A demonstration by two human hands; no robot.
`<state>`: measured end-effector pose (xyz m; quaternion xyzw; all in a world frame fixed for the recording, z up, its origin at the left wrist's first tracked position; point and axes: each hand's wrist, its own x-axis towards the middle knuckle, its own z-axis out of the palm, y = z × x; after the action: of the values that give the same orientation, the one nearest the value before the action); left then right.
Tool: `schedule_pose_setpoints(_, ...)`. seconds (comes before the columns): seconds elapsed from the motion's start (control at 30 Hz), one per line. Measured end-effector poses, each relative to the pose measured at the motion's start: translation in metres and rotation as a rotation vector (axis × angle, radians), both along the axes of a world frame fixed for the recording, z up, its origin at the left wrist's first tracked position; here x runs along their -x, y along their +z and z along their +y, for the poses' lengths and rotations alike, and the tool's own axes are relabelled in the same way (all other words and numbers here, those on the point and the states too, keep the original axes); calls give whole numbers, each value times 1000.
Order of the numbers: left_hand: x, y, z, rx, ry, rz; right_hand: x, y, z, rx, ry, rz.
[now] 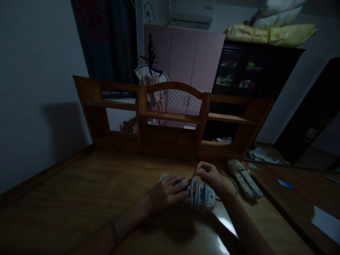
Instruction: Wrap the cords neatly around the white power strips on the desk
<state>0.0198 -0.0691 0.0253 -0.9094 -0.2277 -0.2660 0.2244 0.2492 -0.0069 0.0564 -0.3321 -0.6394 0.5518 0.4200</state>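
Note:
A white power strip (211, 199) with blue parts lies on the wooden desk (106, 198) in front of me. Several turns of its grey-white cord (196, 200) are wrapped round its right part. My left hand (168, 192) is laid over the left part, its fingers curled on the strip and against the turns. Just above the wraps, my right hand (211, 175) pinches a raised length of the cord between thumb and fingers. A loose stretch of cord (234, 181) curves across the desk behind my right wrist. The left palm hides much of the strip.
To the right lie power strips (245, 182) bundled with their own wound cord. A wooden shelf unit (170, 141) stands along the desk's back edge. Farther right, a lower brown surface (294, 198) carries a blue card (285, 184) and a white sheet (326, 221). A wall borders the left.

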Motion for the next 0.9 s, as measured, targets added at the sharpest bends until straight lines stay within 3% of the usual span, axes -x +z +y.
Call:
schedule_pose_setpoints(0.37, 4, -1, 3, -30, 4, -51, -5, -4, 3, -80, -70, -23)
schedule_pose_setpoints(0.77, 9, 3, -5, -149, -9, -30, -1, -4, -1, 30, 77, -24)
schedule_pose_setpoints(0.9, 11, 1, -7, -65, 15, -152, 6, -13, -3, 104, 121, 48)
